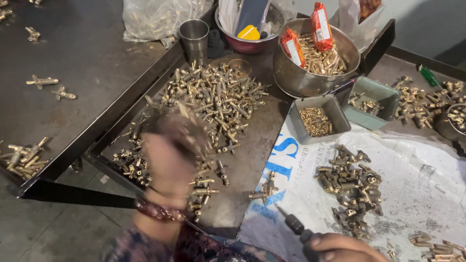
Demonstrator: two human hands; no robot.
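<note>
You are wearing a dark sleeve (145, 245) with a purplish floral pattern, reaching to the left wrist. A reddish-brown beaded bangle (158, 211) is circling that wrist, just above the cuff. Your left hand (170, 155) is showing only as a bare blur. Your right hand (342, 246) is showing bare at the lower edge, with no ring visible.

Two red-orange foil packets (320, 19) stand in the steel bowl far beyond the right hand (347, 247), a clear plastic bag (155, 19) beyond the left hand (170, 155).
</note>
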